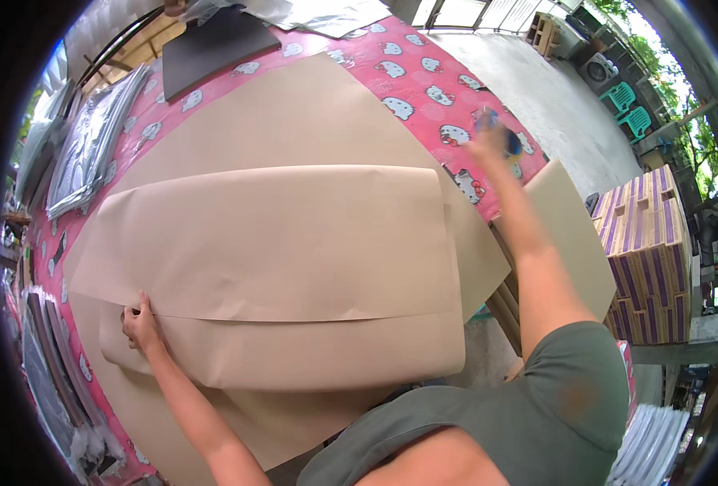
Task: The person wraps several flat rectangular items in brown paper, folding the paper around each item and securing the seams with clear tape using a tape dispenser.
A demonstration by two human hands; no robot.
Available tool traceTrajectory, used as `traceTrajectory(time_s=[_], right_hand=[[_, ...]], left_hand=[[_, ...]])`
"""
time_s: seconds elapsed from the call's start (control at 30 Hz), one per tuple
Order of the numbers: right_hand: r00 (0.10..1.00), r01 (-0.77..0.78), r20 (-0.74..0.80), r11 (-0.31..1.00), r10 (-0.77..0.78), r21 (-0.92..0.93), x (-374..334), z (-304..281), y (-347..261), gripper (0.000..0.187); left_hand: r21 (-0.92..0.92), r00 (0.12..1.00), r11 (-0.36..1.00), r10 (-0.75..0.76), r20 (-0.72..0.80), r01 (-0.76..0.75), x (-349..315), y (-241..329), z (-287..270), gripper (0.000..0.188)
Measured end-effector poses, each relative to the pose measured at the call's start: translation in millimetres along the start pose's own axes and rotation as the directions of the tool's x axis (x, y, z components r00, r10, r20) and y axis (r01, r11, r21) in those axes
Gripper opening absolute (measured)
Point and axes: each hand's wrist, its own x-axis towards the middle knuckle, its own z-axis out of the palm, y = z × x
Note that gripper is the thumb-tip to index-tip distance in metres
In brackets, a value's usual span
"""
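Observation:
A wide bundle wrapped in brown paper (294,243) lies in front of me, with a long overlapping paper edge running across it. At the left end of that edge is my left hand (141,326), its fingers curled and gripping the paper. Beneath the bundle spreads a larger brown paper sheet (270,113). My right arm stretches to the far right side of the table, where my right hand (486,149) is smeared by motion. Against this hand is a blue and dark roundish thing (511,144), too blurred to name; whether the fingers close on it is unclear.
The table has a pink patterned cover (448,97). On it lie a dark flat panel (213,50) and plastic-wrapped flat packs (100,138). Brown board (565,235) stands at the table's right edge. Stacked cartons (646,259) and green chairs (636,121) are farther right.

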Motion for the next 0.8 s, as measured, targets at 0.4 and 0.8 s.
traceTrajectory(time_s=[0.4, 0.8], right_hand=[[0.804, -0.154, 0.389, 0.475, -0.449, 0.867, 35.4, -120.8, -160.5, 0.072], [0.445, 0.074, -0.014, 0.021, -0.896, 0.997, -115.3, -203.6, -481.1, 0.055]], left_hand=[[0.007, 0.982, 0.995, 0.101, -0.156, -0.101, -16.1, 11.6, -10.3, 0.072], [-0.824, 0.885, 0.512, 0.232, 0.404, 0.242, 50.5, -23.0, 7.4, 0.017]])
